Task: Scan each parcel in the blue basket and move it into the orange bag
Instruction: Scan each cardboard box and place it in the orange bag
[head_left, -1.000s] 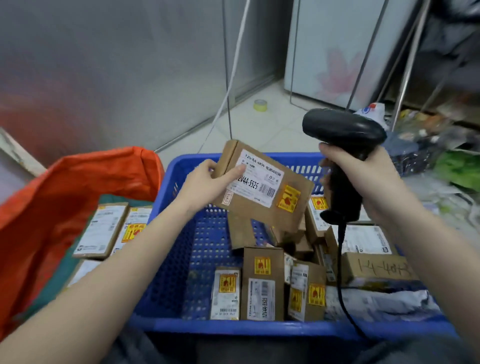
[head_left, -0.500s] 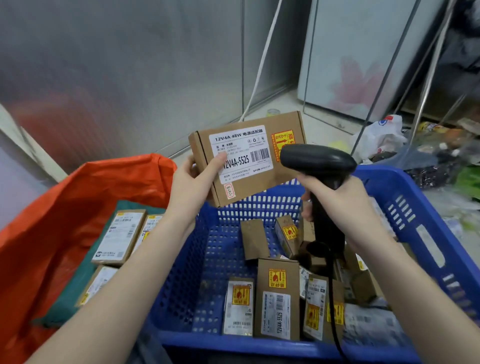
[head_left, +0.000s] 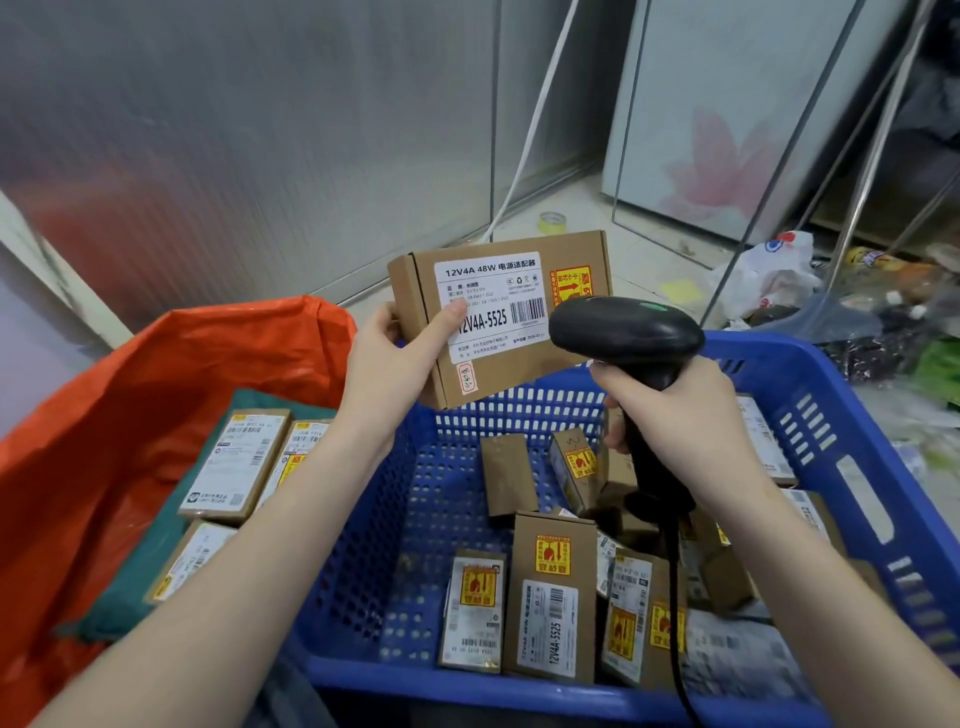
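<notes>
Parcel (head_left: 498, 317) pinched in my left hand (head_left: 395, 358), label toward me; right hand (head_left: 675, 415) grips scanner (head_left: 626, 332) just beside barcode. Keep thumb clear; hold steady.

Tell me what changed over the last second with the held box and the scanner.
The left hand raised the cardboard box out of the blue basket and turned its label level toward the camera. The right hand brought the scanner in front of the box's right end. Both grips are unchanged; the parcels in the orange bag stayed put.
</notes>
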